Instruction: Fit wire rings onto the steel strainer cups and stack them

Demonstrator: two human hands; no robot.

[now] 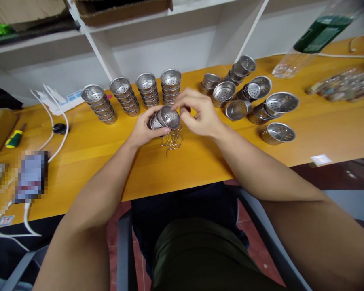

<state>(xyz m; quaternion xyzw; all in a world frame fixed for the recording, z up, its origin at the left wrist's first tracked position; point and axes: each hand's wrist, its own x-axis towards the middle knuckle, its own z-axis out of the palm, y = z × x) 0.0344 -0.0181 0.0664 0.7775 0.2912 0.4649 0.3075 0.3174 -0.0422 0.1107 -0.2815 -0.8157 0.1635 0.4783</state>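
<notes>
My left hand (144, 128) is wrapped round the side of two nested perforated metal cups (169, 117), tilted above the table with the open end facing up and right. At their rim is my right hand (200, 111), its fingers bent and the fingertips touching or very near the upper cup. Whatever those fingers pinch, if anything, is hidden. Just below the held cups lies a loose tangle of thin wire rings (172, 140) on the wooden table (182, 171). Behind my hands stand several upright stacks of similar cups (147, 91).
To the right are more metal cups (238, 109), some nested and some tipped over. A plastic bottle (317, 38) and bagged items (347, 85) sit farther right. On the left are a power strip (69, 102), a screwdriver (15, 138) and a phone (31, 176) with white cables.
</notes>
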